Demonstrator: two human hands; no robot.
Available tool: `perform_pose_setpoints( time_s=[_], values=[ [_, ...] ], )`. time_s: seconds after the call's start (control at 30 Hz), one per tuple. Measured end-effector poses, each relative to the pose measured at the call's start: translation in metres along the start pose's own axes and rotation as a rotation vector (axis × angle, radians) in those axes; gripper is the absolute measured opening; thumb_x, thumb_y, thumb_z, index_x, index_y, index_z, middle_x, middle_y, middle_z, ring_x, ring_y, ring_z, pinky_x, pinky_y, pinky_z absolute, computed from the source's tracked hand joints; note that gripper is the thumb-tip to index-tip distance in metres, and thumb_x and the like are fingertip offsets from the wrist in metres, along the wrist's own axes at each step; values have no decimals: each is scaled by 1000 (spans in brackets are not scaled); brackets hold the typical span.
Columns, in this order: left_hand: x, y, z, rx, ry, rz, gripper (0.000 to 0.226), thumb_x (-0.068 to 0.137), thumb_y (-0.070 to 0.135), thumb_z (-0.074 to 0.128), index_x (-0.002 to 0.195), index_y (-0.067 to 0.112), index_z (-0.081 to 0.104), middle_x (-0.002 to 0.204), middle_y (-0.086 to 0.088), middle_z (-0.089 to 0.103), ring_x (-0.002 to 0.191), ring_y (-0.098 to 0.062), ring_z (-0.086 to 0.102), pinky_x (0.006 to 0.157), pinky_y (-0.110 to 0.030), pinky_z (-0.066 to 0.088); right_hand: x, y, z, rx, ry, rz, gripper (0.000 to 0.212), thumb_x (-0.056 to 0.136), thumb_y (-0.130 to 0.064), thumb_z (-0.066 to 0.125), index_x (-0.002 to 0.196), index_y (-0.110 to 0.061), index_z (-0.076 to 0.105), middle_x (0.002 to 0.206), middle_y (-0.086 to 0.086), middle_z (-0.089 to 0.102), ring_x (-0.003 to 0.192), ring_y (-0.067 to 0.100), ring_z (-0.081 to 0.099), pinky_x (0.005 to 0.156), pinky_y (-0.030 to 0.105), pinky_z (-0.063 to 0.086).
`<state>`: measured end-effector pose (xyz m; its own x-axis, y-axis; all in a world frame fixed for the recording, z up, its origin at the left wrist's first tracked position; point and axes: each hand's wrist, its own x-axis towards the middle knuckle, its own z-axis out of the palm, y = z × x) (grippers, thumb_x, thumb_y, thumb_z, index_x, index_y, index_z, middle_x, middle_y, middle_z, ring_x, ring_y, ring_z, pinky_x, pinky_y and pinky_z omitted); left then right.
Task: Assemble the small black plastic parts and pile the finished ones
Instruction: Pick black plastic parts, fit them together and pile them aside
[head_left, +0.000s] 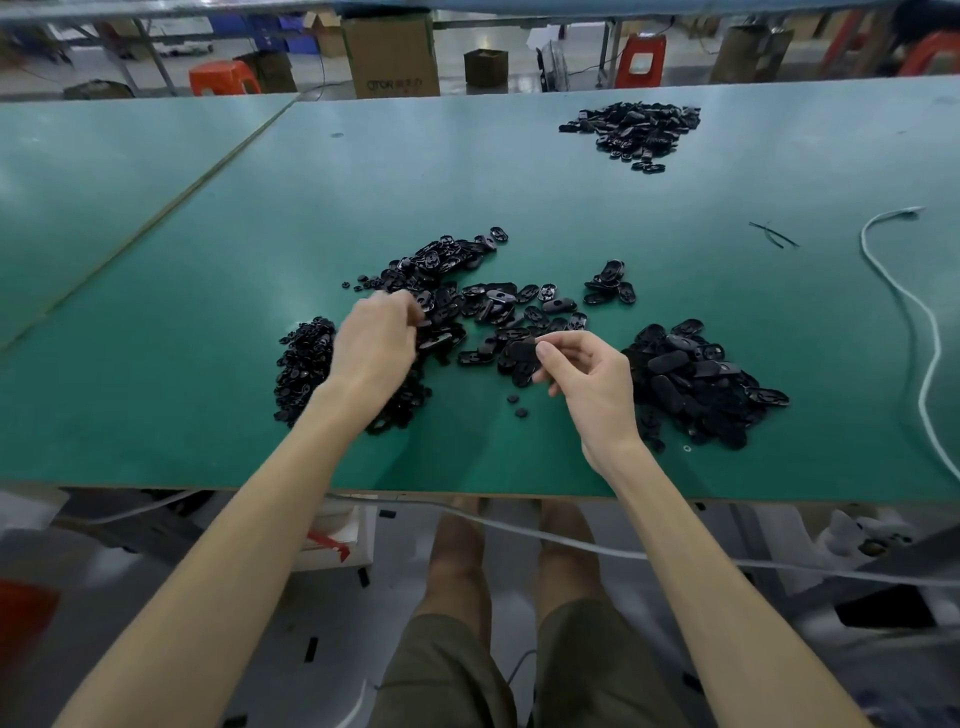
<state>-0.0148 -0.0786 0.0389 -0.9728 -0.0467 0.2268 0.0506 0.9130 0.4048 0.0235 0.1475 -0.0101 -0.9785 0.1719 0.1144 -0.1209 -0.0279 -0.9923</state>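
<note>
Head view: right hand (587, 384) pinches black oval part (517, 358); left hand (374, 343) blurred over middle scatter (498, 306), grip unclear.

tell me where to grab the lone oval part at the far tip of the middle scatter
Pinch the oval part across its narrow width, gripping the two long edges, coming from above on its far right side. It seems to lie flat on the green table with bare surface there, while other parts crowd its near left. The right hand holds a black part.
</note>
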Motion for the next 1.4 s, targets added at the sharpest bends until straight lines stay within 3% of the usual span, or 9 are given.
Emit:
perform_pose_setpoints(
  time_s=[0.1, 0.3, 0.6, 0.83, 1.07, 1.27, 1.4],
  values=[
    [4, -18, 0, 176, -73, -34, 21, 100, 18, 66, 119, 9, 69, 119, -16, 63, 116, -34, 55, 102, -46, 47, 1, 1, 0, -4, -2, 0, 6, 96, -8, 71, 98, -12, 75, 79, -4, 75, 70, 9, 70, 58, 20, 50],
    [1, -21, 1, 173, 1, 36, 9, 97, 17, 70, 102, 14, 77, 107, -11, 70, 106, -31, 61, 100, -45, 47, 2, 1, 0, -20, -5, -2, 14, 97, -6, 68, 103, -16, 77, 84, -3, 77, 73, 9, 72, 60, 19, 51],
    [-2, -14, 1, 151, 113, 7, 14, 100, 15, 57, 99, 11, 71, 100, -9, 70, 99, -30, 62, 101, -42, 35, 1, -1, 1, -20, 16, -1, 13, 96, -5, 69, 98, -14, 77, 75, 1, 77, 69, 11, 73, 57, 19, 50],
    [-3, -8, -2, 61, 103, -16, 8, 101, 12, 56, 99, 9, 63, 92, -6, 68, 84, -27, 60, 95, -45, 45, 1, 1, 0, -32, 11, 3, 10, 95, -7, 71, 97, -14, 77, 76, -1, 76, 68, 9, 72, 57, 19, 50],
    [-8, -12, -5, -12, 49, -36, 8, 95, 8, 68, 102, 10, 63, 98, -5, 68, 93, -27, 64, 95, -49, 50, 2, 2, 0, -32, 1, 4, 10, 95, -7, 72, 98, -15, 77, 78, -5, 76, 68, 9, 72, 56, 19, 50],
    [-10, 7, -6, -490, -123, -66, 12, 88, 10, 80, 91, 19, 71, 79, 1, 74, 65, -6, 66, 67, -17, 51, 2, 3, 0, -30, -4, -5, 10, 95, -8, 72, 98, -16, 77, 78, -6, 76, 68, 8, 71, 58, 19, 50],
    [-18, 31, 4, -749, -252, 17, 11, 87, 8, 80, 96, 7, 73, 81, -13, 75, 65, -11, 67, 68, -15, 50, 2, 3, 1, -9, -9, -18, 7, 95, -13, 73, 99, -15, 79, 77, -3, 75, 65, 9, 68, 57, 20, 49]
  ],
)
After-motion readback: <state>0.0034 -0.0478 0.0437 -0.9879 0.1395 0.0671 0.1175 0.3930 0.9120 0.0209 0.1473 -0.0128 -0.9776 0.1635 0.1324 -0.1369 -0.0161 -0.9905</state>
